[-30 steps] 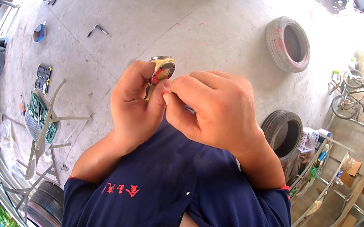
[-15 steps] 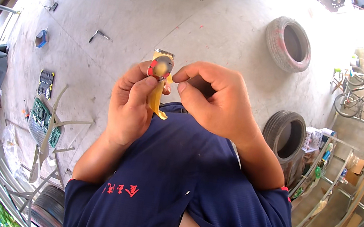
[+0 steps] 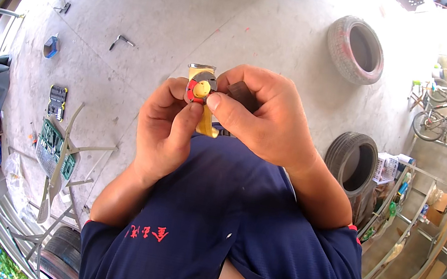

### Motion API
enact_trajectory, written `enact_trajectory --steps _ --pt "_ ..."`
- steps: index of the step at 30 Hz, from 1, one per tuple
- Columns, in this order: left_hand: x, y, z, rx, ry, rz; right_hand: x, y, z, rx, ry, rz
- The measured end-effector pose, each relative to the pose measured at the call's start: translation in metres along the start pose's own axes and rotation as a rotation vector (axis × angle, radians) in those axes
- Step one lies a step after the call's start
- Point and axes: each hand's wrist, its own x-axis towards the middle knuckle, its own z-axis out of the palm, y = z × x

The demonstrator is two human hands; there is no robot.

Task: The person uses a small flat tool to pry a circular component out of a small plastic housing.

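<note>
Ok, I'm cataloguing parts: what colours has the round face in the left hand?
The round face is yellow inside, red and grey around; head view.

By the grey floor [image 3: 166,23], a tyre [image 3: 340,48] (smudged with red) is carried at far right, a dark tool [image 3: 127,41] and blue container [image 3: 48,47] at far left.

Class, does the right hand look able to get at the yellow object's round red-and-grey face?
Yes, it seems so: the right hand is at the right edge of the round face, with nothing visible between. The left hand holds the yellow object from its left, leaving that edge free.
</note>
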Motion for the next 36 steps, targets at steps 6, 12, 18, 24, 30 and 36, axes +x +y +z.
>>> enact_trajectory --steps 6,12,18,24,30,36 --pt "0.003 0.006 0.012 -0.048 0.130 0.026 -0.011 0.002 0.000 -0.056 -0.004 0.001" --pt "0.001 0.002 0.009 -0.064 0.101 0.120 -0.014 -0.003 0.013 -0.255 0.111 -0.158" --pt "0.000 0.003 0.008 -0.065 0.128 0.103 -0.011 -0.009 0.017 -0.291 0.143 -0.172" --pt "0.001 0.004 0.005 -0.052 0.147 0.130 -0.006 -0.006 0.017 -0.327 0.093 -0.194" --pt "0.002 0.002 0.003 -0.028 0.141 0.155 -0.005 -0.008 0.017 -0.335 0.072 -0.168" --pt "0.003 0.003 0.006 -0.039 0.156 0.149 -0.005 -0.009 0.016 -0.346 0.069 -0.161"
